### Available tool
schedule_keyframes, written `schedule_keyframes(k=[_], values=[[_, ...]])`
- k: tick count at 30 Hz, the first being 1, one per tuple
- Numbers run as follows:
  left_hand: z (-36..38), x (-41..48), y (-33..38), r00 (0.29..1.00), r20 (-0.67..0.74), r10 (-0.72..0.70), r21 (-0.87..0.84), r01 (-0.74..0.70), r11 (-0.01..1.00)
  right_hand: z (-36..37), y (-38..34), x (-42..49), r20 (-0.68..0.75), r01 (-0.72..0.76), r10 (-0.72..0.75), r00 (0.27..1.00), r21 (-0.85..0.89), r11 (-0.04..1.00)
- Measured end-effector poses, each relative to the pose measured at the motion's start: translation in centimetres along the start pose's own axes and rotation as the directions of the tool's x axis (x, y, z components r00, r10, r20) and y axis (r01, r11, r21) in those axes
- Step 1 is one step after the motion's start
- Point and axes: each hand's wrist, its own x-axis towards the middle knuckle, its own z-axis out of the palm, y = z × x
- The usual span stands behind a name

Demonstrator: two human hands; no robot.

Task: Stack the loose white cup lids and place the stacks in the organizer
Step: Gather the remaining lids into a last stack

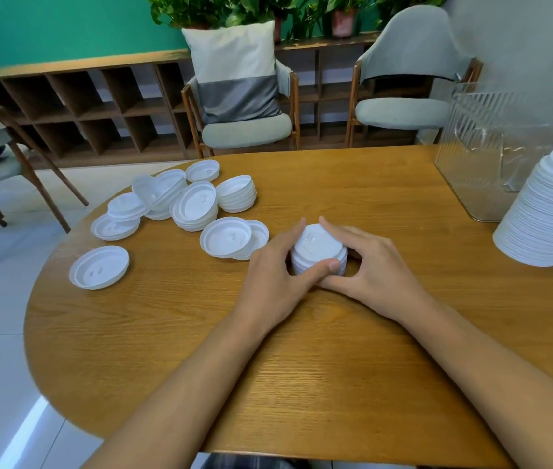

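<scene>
**A:** Where is the small lid stack (319, 247) sitting relative to the hands?

**B:** It is standing on the wooden table (319, 367), right between them. The left hand (275, 275) is cupping it from the left and the right hand (375, 265) from the right, so both are gripping the same stack.

**A:** How are the fingers lying?

**B:** The left thumb is pressing across the stack's near side, and the left forefinger is reaching up along its far left edge. The right forefinger is resting on the top lid's far rim. The right thumb is lying low on the wood, tucked under the left thumb. Both forearms are coming in from the bottom of the view, wrists low over the table.

**A:** And the other lids?

**B:** The loose lids (194, 204) are lying in a heap to the left, some nested, some tilted (a single lid (99, 266) is sitting alone nearer the table's edge). A tall lid stack (546, 211) is standing at the right, partly cut off by the frame, with the clear ribbed organizer (485, 143) just behind it.

**A:** Anything hard to make out?

**B:** The right hand's remaining fingers are hiding behind the small stack, and I cannot tell how many lids it is holding. The organizer's inside is blurring through its ribbed walls.
</scene>
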Motion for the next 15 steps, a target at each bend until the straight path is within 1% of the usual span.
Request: schedule_keyframes(k=[2, 4, 6, 8, 9, 11, 13, 15], values=[[-0.7, -0.7, 0.0, 0.992, -0.057, 0.109, 0.076, -0.105, 0.992, 0.2, -0.4, 0.0, -0.011, 0.01, -0.009, 1.0, 0.008, 1.0], [-2.0, -1.3, -0.7, 0.955, -0.184, 0.234, 0.184, -0.201, 0.962, 0.4, -0.9, 0.0, 0.002, 0.005, -0.005, 1.0, -0.002, 1.0], [-3.8, -1.6, -2.1, 0.894, -0.282, 0.348, 0.346, -0.243, 0.906, 0.6, -1.3, 0.1, 0.021, -0.005, 0.005, 1.0, -0.004, 1.0], [-5.4, -1.9, -4.0, 0.865, -0.276, 0.419, 0.512, -0.236, 0.826, 0.9, -1.5, 0.2, 0.027, -0.01, 0.011, 1.0, -0.005, 1.0], [-6.1, -2.0, -4.7, 0.869, -0.26, 0.42, 0.573, -0.211, 0.792, 1.1, -1.6, 0.3, 0.03, -0.007, 0.008, 1.0, -0.01, 1.0], [-7.0, -2.3, -5.8, 0.89, -0.251, 0.381, 0.638, -0.144, 0.756, 1.4, -1.9, 0.4, 0.037, 0.0, 0.0, 0.999, -0.019, 1.0], [-7.2, -2.3, -6.3, 0.899, -0.254, 0.357, 0.641, -0.12, 0.758, 1.8, -2.0, 0.8, 0.043, 0.011, -0.01, 0.999, -0.02, 1.0], [-7.0, -2.1, -6.4, 0.904, -0.239, 0.354, 0.627, -0.134, 0.767, 2.0, -2.2, 1.1, 0.055, 0.012, -0.011, 0.998, -0.016, 1.0]])
